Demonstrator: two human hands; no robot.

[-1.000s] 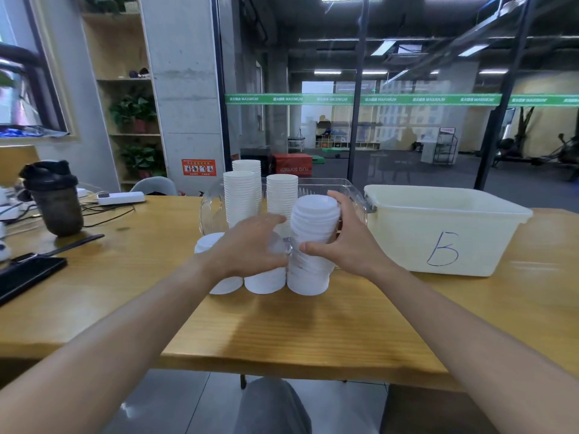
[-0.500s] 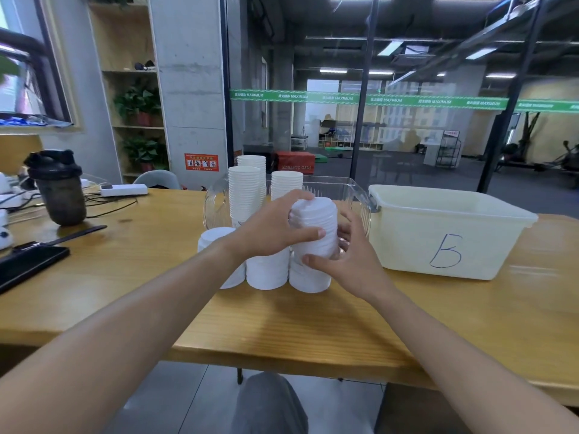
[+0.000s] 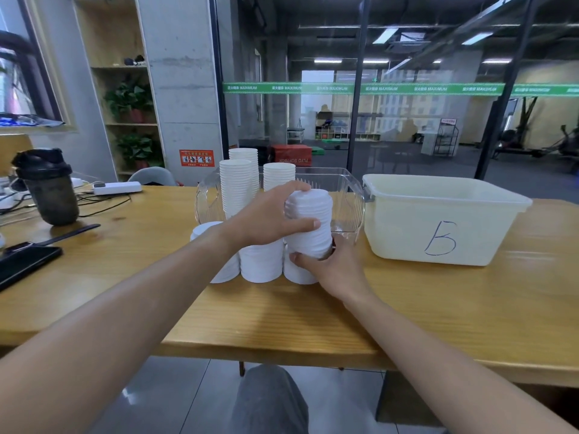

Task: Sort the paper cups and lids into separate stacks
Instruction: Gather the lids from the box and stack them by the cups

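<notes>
A tall stack of white lids [image 3: 310, 223] is lifted slightly off the pile beneath it. My left hand [image 3: 266, 217] grips its upper part, thumb across the front. My right hand [image 3: 329, 264] holds it from below, fingers curled under its base. Three short stacks of lids stand on the table: left [image 3: 219, 270], middle [image 3: 261, 264] and right [image 3: 297, 272], partly hidden by my hands. Tall stacks of white paper cups [image 3: 238, 189] stand in a clear plastic bin [image 3: 347, 198] behind them.
A cream tub marked "B" [image 3: 438, 220] stands right of the clear bin. At the left are a dark shaker bottle [image 3: 47, 186], a phone [image 3: 22, 264], cables and a power strip [image 3: 117, 187]. The wooden table edge [image 3: 282, 349] runs close to me.
The upper part of the right lid stack has come up off its base. My left hand moved onto its top and my right hand slid down under it.
</notes>
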